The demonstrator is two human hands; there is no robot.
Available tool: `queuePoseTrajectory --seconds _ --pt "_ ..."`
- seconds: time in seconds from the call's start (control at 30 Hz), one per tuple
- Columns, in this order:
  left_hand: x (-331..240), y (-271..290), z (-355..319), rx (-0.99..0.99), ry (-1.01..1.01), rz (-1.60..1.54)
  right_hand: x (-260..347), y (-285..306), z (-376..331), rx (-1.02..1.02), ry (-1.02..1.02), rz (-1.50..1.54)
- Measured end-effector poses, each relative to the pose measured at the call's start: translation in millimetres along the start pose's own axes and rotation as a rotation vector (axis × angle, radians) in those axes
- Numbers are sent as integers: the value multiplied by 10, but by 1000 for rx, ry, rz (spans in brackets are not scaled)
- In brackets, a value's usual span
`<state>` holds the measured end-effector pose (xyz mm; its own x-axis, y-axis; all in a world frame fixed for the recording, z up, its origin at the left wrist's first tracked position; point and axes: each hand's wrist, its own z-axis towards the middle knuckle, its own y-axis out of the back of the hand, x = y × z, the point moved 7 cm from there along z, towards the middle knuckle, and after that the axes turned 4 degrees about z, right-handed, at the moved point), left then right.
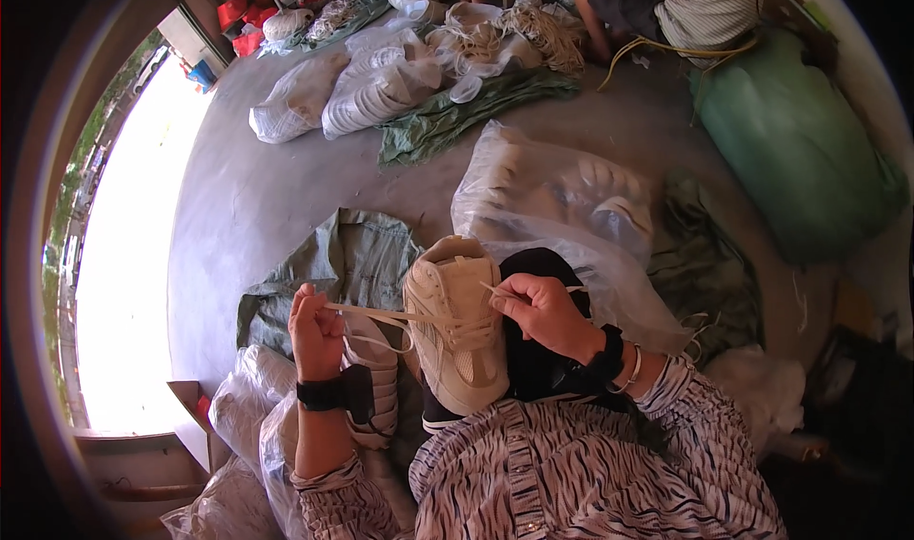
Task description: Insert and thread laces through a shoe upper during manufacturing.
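The fingers of the left hand (317,335) are curled closed round a lace (381,313), drawn out nearly straight from the shoe, left of the frame's centre. The fingers of the right hand (547,313) are pinched narrow on a thin bit of lace just over the shoe's right edge (whether that is its tip, I cannot tell). The shoe (462,378), cream and toe down, sits at the centre of the frame, against the dark trousers (538,264).

By the look of it, the lacing is partway: strands cross the lower rows, while the upper part by the tongue shows no lace that I can make out. The upper rows seem left to do, and no knot shows.

A second shoe (376,392) lies just left of the first, below the left forearm, so its edge crowds that side low down. Higher up, the left hand has room over the green cloth (367,240). The right has the clear bag (552,192) of shoes above it. Grey floor (257,197) runs broad at centre left; wrapped bundles (381,88) border it at upper centre, a green sack (795,140) at upper right.
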<state>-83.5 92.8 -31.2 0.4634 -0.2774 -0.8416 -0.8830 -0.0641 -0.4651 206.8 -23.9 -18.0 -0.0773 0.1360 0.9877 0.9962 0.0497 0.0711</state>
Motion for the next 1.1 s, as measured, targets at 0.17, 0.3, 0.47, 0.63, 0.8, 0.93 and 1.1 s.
queuePoseTrajectory --seconds 0.17,0.3,0.47,0.63,0.8,0.93,1.1 --pt "-32 -126 -147 16 -93 278 64 198 -137 -178 366 -378" --pt "-59 77 -245 -5 -111 430 -55 282 -396 45 212 -418" --pt "392 319 -260 121 -182 1115 -720 886 -673 -130 -433 109" --pt "306 -372 -511 191 -334 1276 -10 841 -511 -363 300 -710" --pt "546 -855 -631 376 -100 671 41 236 -226 -111 302 -544" --pt "766 -799 -773 379 108 612 -81 68 -216 -90 264 -702" --pt "660 -850 -818 354 -45 879 -41 127 -171 -165 254 -623"
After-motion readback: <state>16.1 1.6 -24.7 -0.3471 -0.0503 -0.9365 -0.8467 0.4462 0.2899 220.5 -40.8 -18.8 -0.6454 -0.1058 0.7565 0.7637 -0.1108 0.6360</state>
